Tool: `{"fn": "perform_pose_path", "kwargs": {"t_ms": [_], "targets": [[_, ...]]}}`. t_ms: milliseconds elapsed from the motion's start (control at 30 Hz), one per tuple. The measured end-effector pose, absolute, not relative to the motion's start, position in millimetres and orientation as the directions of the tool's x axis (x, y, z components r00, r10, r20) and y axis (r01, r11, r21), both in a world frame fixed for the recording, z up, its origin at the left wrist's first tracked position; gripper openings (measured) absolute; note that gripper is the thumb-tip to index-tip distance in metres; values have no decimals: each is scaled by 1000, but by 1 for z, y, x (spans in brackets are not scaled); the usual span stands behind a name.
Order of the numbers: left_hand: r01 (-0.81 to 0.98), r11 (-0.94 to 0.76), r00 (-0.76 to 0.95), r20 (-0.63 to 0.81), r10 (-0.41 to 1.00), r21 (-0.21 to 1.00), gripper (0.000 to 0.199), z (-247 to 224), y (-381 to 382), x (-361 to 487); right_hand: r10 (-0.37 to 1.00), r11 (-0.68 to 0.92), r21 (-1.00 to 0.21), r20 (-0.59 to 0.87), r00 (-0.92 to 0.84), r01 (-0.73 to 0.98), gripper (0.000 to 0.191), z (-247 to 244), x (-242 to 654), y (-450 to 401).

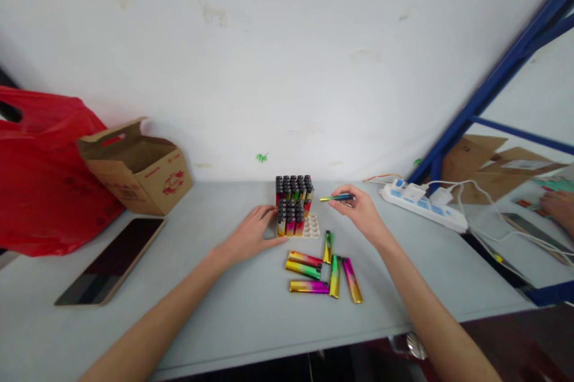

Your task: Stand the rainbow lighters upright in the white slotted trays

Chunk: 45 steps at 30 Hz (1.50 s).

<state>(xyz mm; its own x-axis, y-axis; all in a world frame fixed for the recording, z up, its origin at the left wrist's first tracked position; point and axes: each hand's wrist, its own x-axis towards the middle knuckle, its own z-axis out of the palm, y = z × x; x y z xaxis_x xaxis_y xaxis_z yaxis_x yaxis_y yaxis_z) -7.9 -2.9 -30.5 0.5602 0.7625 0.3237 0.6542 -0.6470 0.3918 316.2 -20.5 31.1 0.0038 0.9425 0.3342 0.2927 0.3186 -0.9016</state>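
Note:
Many upright lighters [290, 214] with black tops stand in rows in a white tray [313, 228], whose empty round holes show at the front right. My left hand [254, 231] rests at the tray's left side, fingers apart, with its thumb near the front corner and some fingertips hidden behind the lighters. To the right of the tray, my right hand [356, 207] pinches one lighter [334, 198], held sideways above the table. Several loose lighters [309, 286] in shiny yellow, green, red and purple lie in front of the tray.
At left are a phone [112, 262], an open cardboard box [156, 182] and a red bag [49, 173]. On the right lie a power strip [426, 208] with cables and a blue frame [488, 83]. A person's hand [559, 208] shows beyond it.

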Motion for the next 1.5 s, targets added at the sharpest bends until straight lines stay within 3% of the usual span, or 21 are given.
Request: {"fn": "perform_pose_path", "kwargs": {"t_ms": [167,567,700,1167,1300,1367,1500], "targets": [[640,-647,560,325,762,414,73,-29,-4,-9,979,180,-980,187,85,82,47,13,304,-2],[654,-653,576,309,757,383,74,-25,-2,-9,966,196,-980,197,167,19,57,-6,286,-11],[645,-658,573,323,753,389,74,-26,-2,-9,970,208,-977,212,123,43,56,-7,278,-14],[650,-649,560,329,760,395,74,-29,-1,-10,988,100,-986,115,-104,-136,56,7,272,-27],[640,-661,559,352,751,392,72,-26,-2,-9,982,27,-999,33,-184,-32,56,0,269,-27],[629,-667,558,365,745,398,70,-25,-3,-9,987,119,-987,105,-120,112,55,-3,269,-26],[627,-669,561,365,743,398,68,-23,-4,-8,944,277,-852,327,38,444,57,-6,270,-24]]}}
